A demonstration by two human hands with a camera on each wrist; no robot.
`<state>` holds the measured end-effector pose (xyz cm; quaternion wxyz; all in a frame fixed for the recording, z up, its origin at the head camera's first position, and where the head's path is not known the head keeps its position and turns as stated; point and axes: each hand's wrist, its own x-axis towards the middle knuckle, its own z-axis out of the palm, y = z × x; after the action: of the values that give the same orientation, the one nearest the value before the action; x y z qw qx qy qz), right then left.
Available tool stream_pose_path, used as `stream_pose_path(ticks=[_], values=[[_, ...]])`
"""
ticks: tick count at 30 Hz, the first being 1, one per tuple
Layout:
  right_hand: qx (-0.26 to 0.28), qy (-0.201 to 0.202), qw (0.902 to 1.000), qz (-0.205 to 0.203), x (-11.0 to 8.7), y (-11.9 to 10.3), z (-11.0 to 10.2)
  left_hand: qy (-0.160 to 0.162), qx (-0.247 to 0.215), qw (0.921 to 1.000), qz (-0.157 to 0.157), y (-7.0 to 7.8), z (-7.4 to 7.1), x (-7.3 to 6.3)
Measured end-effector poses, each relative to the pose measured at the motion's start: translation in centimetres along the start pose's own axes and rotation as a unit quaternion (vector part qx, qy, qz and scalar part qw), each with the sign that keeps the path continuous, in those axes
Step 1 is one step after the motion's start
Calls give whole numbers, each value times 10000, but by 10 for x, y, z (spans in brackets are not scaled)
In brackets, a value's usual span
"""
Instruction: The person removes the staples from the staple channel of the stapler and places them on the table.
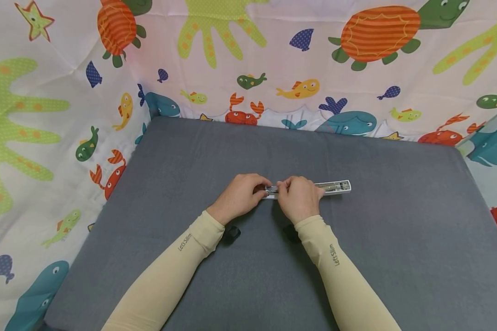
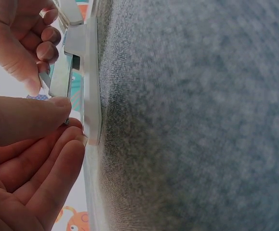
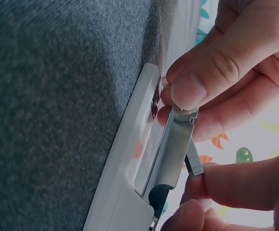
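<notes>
A white stapler (image 1: pixel 338 187) lies on the grey table, folded open, its upper arm stretching out to the right. In the right wrist view its metal magazine (image 3: pixel 175 147) stands at a slight angle above the white base (image 3: pixel 125 163). My left hand (image 1: pixel 242 194) pinches the end of that magazine between thumb and fingers. The right hand (image 1: pixel 300 200) is over the stapler's middle, beside the left. Between its thumb and a finger it pinches a short ribbed grey strip of staples (image 3: pixel 195 161), which overlaps the magazine's edge in this view.
The grey tabletop (image 1: pixel 397 239) spreads around both hands. A fabric screen (image 1: pixel 215 78) printed with sea animals borders the table at the back and sides. Dark wrist cameras (image 1: pixel 232 234) sit under the cuffs of the beige sleeves (image 1: pixel 165 271).
</notes>
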<state>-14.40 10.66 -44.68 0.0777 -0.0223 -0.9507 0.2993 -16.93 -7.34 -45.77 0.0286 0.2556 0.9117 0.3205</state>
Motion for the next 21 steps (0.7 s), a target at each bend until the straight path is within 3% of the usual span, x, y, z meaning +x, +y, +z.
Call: stream_pose_path(ticks=[21], values=[[-53,62,9997,219,0,5,-13,18,-74,10000,-65,0,1,0]])
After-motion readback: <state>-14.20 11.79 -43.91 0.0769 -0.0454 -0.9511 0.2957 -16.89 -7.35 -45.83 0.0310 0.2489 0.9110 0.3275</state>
